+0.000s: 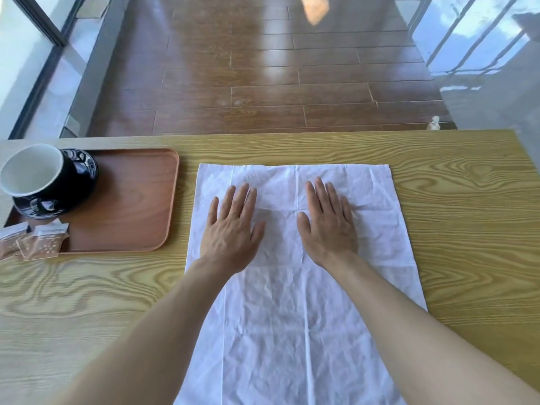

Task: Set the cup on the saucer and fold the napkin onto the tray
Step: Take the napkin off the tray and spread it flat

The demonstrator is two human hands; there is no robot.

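A white cloth napkin point(292, 317) lies spread flat on the wooden table, creased, reaching from mid-table to the near edge. My left hand point(232, 226) and my right hand point(328, 223) press flat on its far half, side by side, fingers straight. At the far left a brown tray point(131, 206) holds a black cup with a white inside point(35, 171), which stands on a black saucer point(84, 168) at the tray's far left corner.
Two small brown sachets point(41, 241) lie at the tray's near left corner, partly over its rim. The light wood table point(453, 214) ends at a far edge; beyond it is dark wooden floor, with glass panels on both sides.
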